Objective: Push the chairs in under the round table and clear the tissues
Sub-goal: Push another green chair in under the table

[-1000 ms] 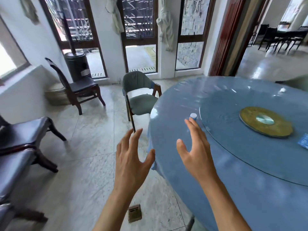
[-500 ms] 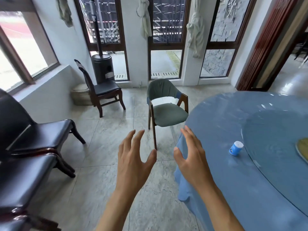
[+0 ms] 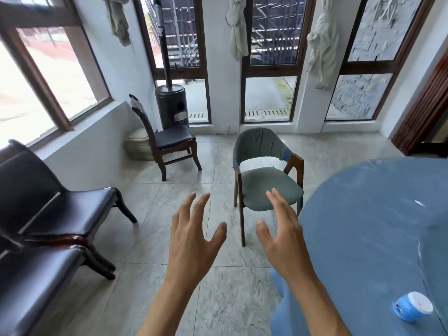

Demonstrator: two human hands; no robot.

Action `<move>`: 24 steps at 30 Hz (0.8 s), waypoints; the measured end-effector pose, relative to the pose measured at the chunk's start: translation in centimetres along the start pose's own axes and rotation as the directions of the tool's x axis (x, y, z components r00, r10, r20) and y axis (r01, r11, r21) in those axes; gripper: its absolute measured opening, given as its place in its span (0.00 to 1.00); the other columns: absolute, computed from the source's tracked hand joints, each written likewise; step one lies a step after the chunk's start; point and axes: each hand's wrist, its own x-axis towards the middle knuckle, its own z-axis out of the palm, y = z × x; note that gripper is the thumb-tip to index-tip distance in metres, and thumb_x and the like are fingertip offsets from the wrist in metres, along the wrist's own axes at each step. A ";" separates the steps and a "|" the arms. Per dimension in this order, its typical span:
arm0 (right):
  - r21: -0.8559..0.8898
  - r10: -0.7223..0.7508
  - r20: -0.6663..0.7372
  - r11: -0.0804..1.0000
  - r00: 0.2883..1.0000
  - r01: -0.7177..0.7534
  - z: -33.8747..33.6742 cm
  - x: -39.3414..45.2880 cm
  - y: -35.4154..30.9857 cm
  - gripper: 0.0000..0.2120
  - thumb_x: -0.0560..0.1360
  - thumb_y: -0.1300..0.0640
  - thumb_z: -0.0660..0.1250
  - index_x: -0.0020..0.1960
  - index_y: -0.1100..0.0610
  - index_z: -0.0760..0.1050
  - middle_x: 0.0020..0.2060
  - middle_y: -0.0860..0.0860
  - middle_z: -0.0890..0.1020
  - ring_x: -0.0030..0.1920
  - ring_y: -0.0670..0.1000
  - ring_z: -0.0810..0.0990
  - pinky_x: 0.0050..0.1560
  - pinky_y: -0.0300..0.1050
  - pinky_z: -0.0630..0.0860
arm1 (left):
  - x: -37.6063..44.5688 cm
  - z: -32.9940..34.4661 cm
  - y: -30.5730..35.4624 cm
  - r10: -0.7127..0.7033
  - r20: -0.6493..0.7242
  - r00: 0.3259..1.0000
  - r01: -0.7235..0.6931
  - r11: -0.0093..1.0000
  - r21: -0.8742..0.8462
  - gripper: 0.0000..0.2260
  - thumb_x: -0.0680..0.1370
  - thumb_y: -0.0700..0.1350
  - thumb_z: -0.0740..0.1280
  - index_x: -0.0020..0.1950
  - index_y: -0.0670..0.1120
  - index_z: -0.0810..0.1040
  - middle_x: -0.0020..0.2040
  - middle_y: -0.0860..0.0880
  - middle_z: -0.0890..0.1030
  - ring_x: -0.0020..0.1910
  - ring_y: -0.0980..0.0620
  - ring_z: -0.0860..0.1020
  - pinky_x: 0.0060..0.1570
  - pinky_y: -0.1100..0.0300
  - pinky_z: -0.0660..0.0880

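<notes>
Reaching forward over the tiled floor (image 3: 150,195), both hands are held apart with fingers spread and nothing grasped: the left hand (image 3: 194,241) in the middle, the right hand (image 3: 283,241) beside the edge of the round bench (image 3: 363,226), which is covered in blue. A green armchair (image 3: 264,187) is seen just beyond the fingertips, pulled out from the bench's far left edge. A small blue-and-white canister (image 3: 412,306) lies on the bench at near right. Black chairs (image 3: 60,214) are ranged along the left wall.
</notes>
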 end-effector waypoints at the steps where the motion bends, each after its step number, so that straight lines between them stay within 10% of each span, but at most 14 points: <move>1: 0.004 -0.004 0.002 1.000 1.000 0.004 0.3 1.5 0.5 0.32 0.73 0.41 0.52 0.76 0.51 0.63 0.76 0.48 0.64 0.75 0.47 0.62 0.70 0.39 0.58 | 1.3 0.6 -0.1 -0.010 -0.006 1.000 0.010 1.000 0.005 0.30 0.75 0.57 0.68 0.74 0.62 0.61 0.77 0.54 0.61 0.74 0.51 0.60 0.71 0.48 0.64; 15: 0.016 -0.065 0.108 0.998 0.992 0.063 10.7 20.2 3.5 0.28 0.76 0.50 0.59 0.76 0.51 0.62 0.77 0.46 0.62 0.74 0.41 0.58 0.66 0.27 0.51 | 18.7 5.0 -8.3 -0.066 -0.038 0.997 0.067 0.997 0.023 0.29 0.75 0.57 0.67 0.74 0.62 0.60 0.77 0.54 0.61 0.73 0.52 0.61 0.67 0.54 0.64; 24: -0.004 -0.062 0.070 0.998 0.996 0.062 22.3 36.4 1.5 0.28 0.77 0.50 0.60 0.76 0.52 0.62 0.76 0.46 0.62 0.75 0.44 0.59 0.73 0.43 0.59 | 35.3 4.6 -17.4 -0.056 -0.013 0.998 0.056 0.997 -0.044 0.29 0.74 0.59 0.65 0.74 0.63 0.60 0.77 0.56 0.60 0.74 0.52 0.61 0.69 0.46 0.68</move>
